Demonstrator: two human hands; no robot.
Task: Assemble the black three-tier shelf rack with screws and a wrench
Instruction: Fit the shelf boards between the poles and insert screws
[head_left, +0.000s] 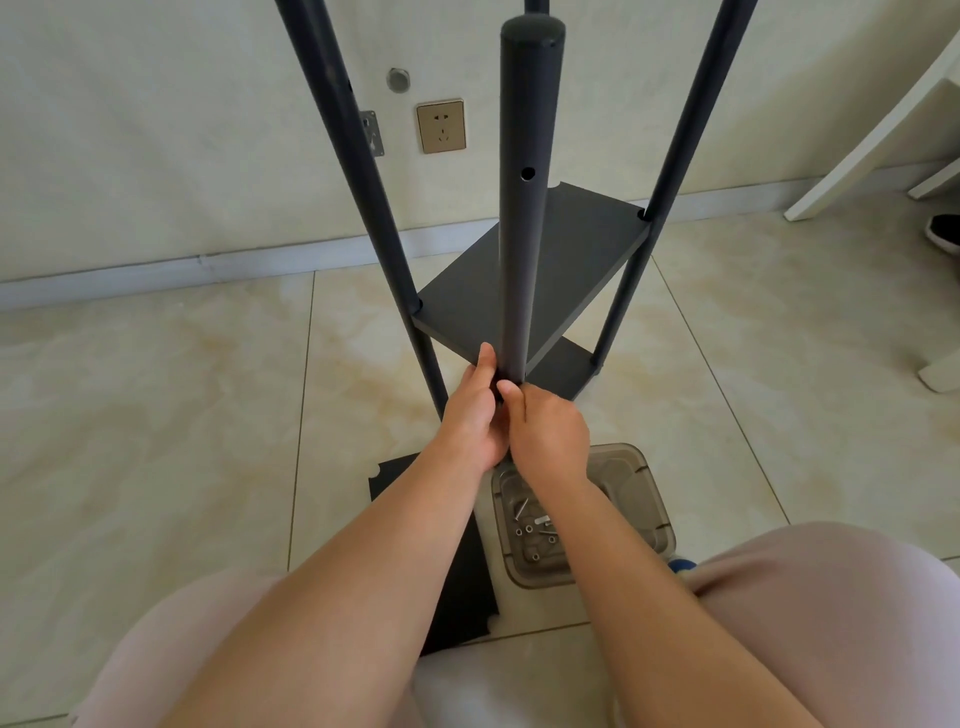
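The black rack stands on the floor in front of me, with a shelf board (561, 260) fixed between upright poles and a lower board under it. The near pole (524, 208) rises toward the camera and shows a screw hole partway up. My left hand (475, 415) holds the near corner of the shelf at this pole, thumb up along it. My right hand (545, 431) pinches something small at the pole's joint; what it pinches is hidden by the fingers. A loose black shelf board (457, 587) lies flat on the floor under my left forearm.
A clear plastic tray (639, 499) with several screws and small metal parts sits on the tiles by my right knee. Behind the rack is a wall with a socket (440, 126). A white furniture leg (862, 140) and a dark shoe (943, 234) are at the right.
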